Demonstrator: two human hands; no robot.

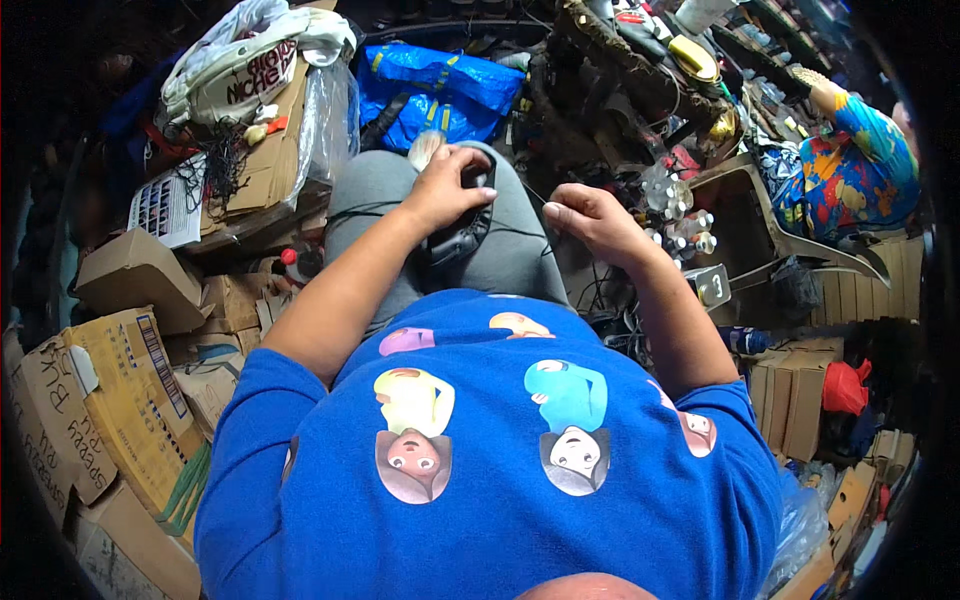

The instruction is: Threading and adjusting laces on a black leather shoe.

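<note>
On my lap, between grey-trousered thighs, rests a black shoe-like item (pixel 462 246) with a curved rim; its exact kind is partly hidden. My left hand (pixel 450 188) is closed around its upper edge, thumb and fingers on either side. Off to the right, apart from the item, my right hand (pixel 592 218) is closed, thumb against forefinger, on what looks like a thin thread running toward the lap. A dark cord (pixel 375 210) lies across my left thigh. Just beyond my left hand a pale, brush-like tuft (pixel 427 148) shows.
Ahead lies a blue bag (pixel 440 88). Cardboard boxes (pixel 140 280) and a flattened carton (pixel 270 150) crowd the left. On the right stand several small bottles (pixel 685 230) beside a dark, rusty-rimmed bin (pixel 735 205). Another person in bright patterned clothing (pixel 850 170) is at the far right.
</note>
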